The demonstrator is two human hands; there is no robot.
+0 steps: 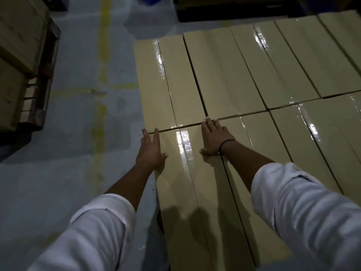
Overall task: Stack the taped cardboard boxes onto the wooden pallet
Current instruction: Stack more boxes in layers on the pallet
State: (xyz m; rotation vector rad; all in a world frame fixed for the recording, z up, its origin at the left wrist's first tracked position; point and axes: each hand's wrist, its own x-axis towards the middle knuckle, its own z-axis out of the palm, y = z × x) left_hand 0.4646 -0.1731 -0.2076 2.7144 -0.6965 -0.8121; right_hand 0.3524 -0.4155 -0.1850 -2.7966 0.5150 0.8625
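Observation:
Several long tan cardboard boxes with shiny clear tape along their seams lie side by side in two rows. Both my hands press flat on the nearest left box [187,182]. My left hand [151,150] lies at its far left corner with spread straight fingers reaching the far edge. At the box's far right corner rests my right hand [214,139], fingers straight, fingertips at the gap to the far-row box [172,81]. Whatever the boxes rest on is hidden beneath them.
Grey floor with yellow painted lines [102,75] lies to the left. A wooden pallet [42,90] loaded with brown cartons [17,45] stands at the far left. Dark crates [234,8] sit behind the far row of boxes.

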